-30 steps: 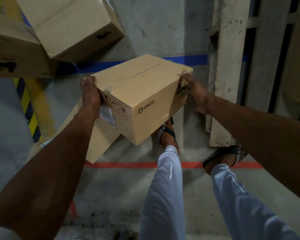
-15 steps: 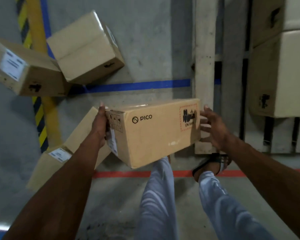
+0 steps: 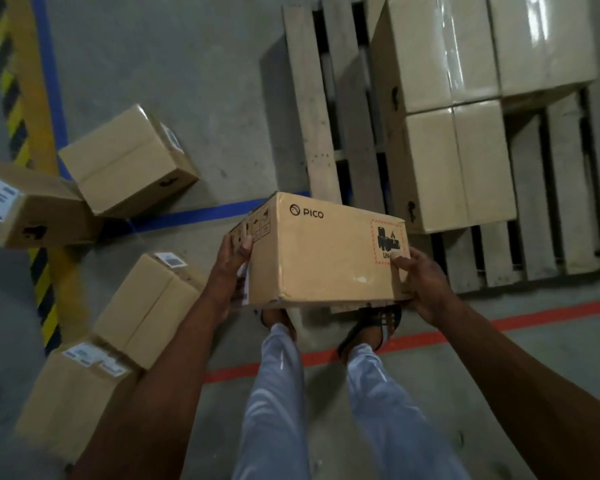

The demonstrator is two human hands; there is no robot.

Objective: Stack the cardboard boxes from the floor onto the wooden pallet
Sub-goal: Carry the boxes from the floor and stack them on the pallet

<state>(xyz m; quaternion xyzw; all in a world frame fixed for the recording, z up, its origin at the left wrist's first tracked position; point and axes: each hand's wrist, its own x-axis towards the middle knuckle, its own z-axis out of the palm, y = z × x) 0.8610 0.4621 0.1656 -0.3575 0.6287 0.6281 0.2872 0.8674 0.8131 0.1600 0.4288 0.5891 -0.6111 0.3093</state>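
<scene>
I'm carrying the PICO box [image 3: 323,251] in the air in front of me, above my feet and just short of the wooden pallet [image 3: 312,109], its printed long side facing me. My left hand [image 3: 231,271] is clamping the left end, thumb curling over the front corner by the handling symbols. My right hand [image 3: 421,282] is cupping the lower right corner, thumb pressing on the red hazard label. So both hands are gripping this 1 box and nothing else.

On the pallet, the stacked boxes [image 3: 465,109] are sitting to the right, with bare slats on the near left side. On the floor to my left, 4 loose boxes [image 3: 129,161] are lying scattered across the blue tape line [image 3: 194,213] and the yellow-black stripe [image 3: 35,133].

My worry now: the right hand is holding only a corner, so the box could twist out as I'm reaching forward. I'm also judging the pallet edge to be a trip risk for my sandalled feet, and a careless drop onto the slats could leave the box tilting
</scene>
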